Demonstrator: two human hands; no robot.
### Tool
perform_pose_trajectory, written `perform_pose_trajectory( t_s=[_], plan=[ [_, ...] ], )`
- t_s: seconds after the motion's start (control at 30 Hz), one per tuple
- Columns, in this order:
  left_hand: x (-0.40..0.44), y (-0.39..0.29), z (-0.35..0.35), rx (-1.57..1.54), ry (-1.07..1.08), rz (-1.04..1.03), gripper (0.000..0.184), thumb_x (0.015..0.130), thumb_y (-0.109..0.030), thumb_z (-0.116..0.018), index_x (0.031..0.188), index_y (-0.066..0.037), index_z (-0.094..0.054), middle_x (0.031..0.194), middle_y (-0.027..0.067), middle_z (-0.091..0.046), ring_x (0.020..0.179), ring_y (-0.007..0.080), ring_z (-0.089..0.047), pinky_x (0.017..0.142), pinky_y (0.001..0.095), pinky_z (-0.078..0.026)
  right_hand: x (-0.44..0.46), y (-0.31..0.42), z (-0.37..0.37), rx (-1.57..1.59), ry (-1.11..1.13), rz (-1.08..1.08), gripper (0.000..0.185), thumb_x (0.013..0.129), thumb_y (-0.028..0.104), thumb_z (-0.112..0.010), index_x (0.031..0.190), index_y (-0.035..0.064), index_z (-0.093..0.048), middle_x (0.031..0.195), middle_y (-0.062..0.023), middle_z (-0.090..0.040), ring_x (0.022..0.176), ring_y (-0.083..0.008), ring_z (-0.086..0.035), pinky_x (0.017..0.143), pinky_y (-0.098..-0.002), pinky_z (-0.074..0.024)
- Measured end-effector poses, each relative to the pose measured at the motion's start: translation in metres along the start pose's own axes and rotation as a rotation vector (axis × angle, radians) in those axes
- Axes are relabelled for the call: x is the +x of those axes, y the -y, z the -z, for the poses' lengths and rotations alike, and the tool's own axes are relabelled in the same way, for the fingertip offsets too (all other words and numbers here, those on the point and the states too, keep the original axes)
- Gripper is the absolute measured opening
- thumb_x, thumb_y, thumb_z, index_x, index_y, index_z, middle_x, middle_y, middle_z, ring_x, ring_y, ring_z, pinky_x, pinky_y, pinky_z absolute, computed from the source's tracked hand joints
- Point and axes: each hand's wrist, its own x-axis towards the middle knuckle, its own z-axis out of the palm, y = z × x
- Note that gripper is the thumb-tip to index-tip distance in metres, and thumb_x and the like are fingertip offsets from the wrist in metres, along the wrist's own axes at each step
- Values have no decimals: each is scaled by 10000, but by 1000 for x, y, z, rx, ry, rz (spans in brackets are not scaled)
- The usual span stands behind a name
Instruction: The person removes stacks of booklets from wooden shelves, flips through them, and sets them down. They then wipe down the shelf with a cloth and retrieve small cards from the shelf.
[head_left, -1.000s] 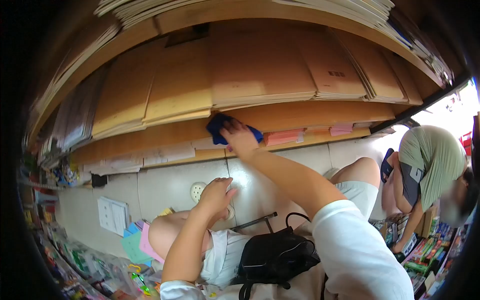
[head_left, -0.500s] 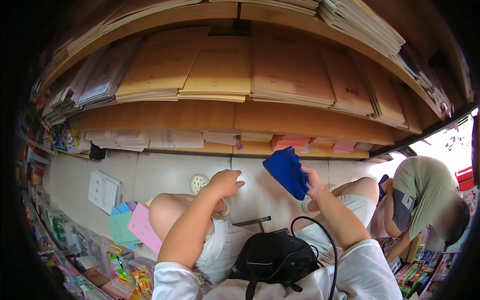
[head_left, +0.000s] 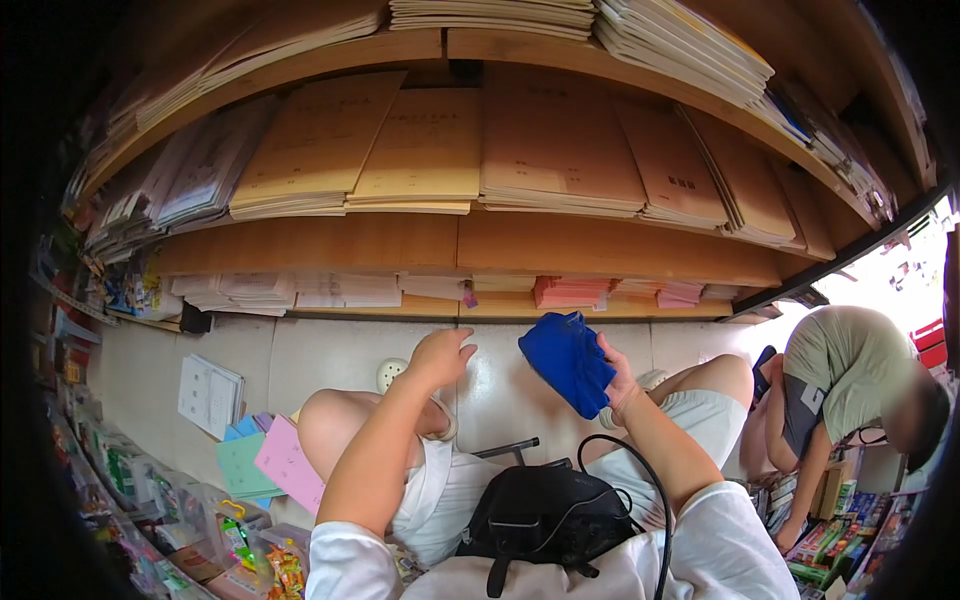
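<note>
A folded blue cloth hangs in front of me over the floor, its surface creased. My right hand grips its right edge, thumb toward me and the other fingers mostly hidden behind it. To the left, my left hand is held in the air with nothing in it, fingers partly spread, and a gap separates it from the cloth. Beyond both hands, stacked pink booklets lie on the lowest shelf.
A wooden shelf with stacks of brown booklets spans the front. Coloured papers and a white paper stack lie on the floor at left. A black bag sits at my lap. Another person bends over at right.
The blue cloth has been turned and lowered slightly in my right hand, showing a broader face. My left hand has shifted a little left. The view has tilted slightly.
</note>
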Motion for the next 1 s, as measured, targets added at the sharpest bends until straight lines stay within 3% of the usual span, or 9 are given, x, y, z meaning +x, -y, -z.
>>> perform_pose_trajectory(
  t_s=[0.27,0.37,0.47,0.63,0.77,0.87,0.97,1.0],
  plan=[
    [13,3,-13,-244,-194,-100,256,811,-191,-553,1020,-54,-609,980,167,-607,912,340,-563,796,387,-441,5,-4,20,57,42,-63,528,867,437,-450,1216,41,-445,1182,-167,-511,1062,-323,-507,920,-441,-400],
    [15,-14,0,-297,-114,-27,198,799,-133,-586,964,-32,-629,956,122,-633,837,208,-593,747,294,-457,5,-5,19,54,-9,-78,495,862,418,-472,1178,37,-475,1145,-161,-536,1026,-312,-531,902,-433,-416],
    [24,-11,-10,-442,-51,-60,158,810,-113,-584,928,-23,-638,975,93,-633,818,149,-578,720,271,-458,0,-7,-9,27,-93,-83,429,862,362,-496,1148,41,-495,1089,-140,-570,977,-274,-562,867,-402,-446],
    [32,-15,-24,-580,44,-178,133,812,-81,-582,914,-17,-637,1053,98,-605,873,155,-570,738,270,-453,8,-15,-32,-308,-364,-3,328,867,261,-492,1115,47,-516,1027,-100,-591,929,-211,-574,852,-349,-457],
    [38,-14,-32,-619,89,-212,137,792,-91,-599,905,-23,-637,1070,107,-600,920,172,-566,769,289,-444,21,-23,-30,-446,-195,94,270,891,216,-437,1090,49,-507,963,-53,-588,837,-129,-571,756,-266,-468],
    [36,-22,-25,-535,130,-170,170,761,-104,-623,920,-46,-635,1082,115,-596,951,188,-560,787,313,-434,19,-26,-36,-500,-187,119,270,893,195,-423,1101,40,-501,968,-53,-579,847,-119,-558,769,-253,-449],
    [31,-33,-21,-543,10,-230,175,713,-88,-643,879,-32,-629,869,103,-643,827,209,-595,764,296,-440,19,-27,-33,-541,-169,130,276,892,189,-424,1109,35,-497,985,-61,-581,871,-125,-557,786,-256,-443],
    [32,-33,-21,-532,30,-229,174,707,-81,-647,873,-34,-625,873,104,-640,836,214,-591,769,297,-437,19,-28,-33,-530,-171,130,277,890,186,-424,1111,34,-497,995,-62,-581,877,-128,-558,790,-257,-441]
  ],
)
